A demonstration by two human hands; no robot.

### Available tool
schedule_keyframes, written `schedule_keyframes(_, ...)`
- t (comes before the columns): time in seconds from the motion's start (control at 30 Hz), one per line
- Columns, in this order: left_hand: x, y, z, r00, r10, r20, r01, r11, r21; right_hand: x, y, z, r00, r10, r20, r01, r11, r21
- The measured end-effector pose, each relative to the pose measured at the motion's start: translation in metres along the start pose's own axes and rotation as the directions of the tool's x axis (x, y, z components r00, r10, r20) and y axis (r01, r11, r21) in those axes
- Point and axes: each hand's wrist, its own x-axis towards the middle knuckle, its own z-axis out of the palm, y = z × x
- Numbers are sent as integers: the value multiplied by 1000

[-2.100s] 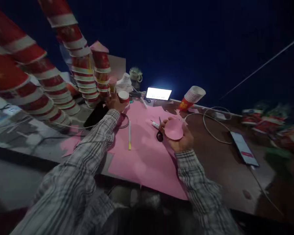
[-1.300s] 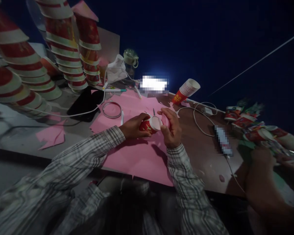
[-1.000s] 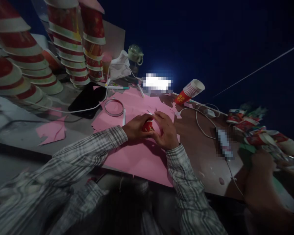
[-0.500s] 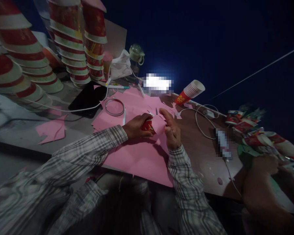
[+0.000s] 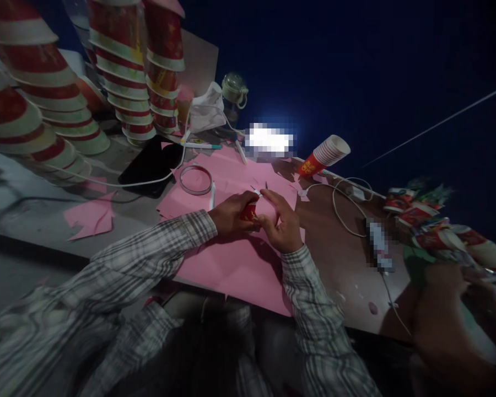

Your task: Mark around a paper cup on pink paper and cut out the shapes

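My left hand (image 5: 231,214) is wrapped round a red paper cup (image 5: 248,210) with gold print, tipped on its side above the pink paper. A pink paper piece (image 5: 267,208) covers the cup's right end. My right hand (image 5: 284,226) closes on that end, thumb and fingers pressing the pink piece against the cup. Pink paper sheets (image 5: 231,270) lie spread beneath both hands. A roll of tape (image 5: 195,180) and a white pen (image 5: 212,196) rest on the sheets to the left. Just behind the hands, a thin pointed tool, perhaps scissors, partly shows.
Tall stacks of red and white cups (image 5: 122,71) stand at the left. A black tablet (image 5: 152,165) lies near them. A leaning cup stack (image 5: 325,154), a white cable (image 5: 334,193) and a phone (image 5: 379,242) are to the right. Another person's arm (image 5: 442,309) is at far right.
My right hand has moved in to the cup; its raised, spread fingers have closed onto the pink piece at the cup's end. My left hand keeps its hold on the cup.
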Motion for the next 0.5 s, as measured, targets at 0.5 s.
schedule_keyframes(0.5,9,18,-33,978,-162,-134,17,695,-718,-6,55,9,806,455,-378,-99,734,671)
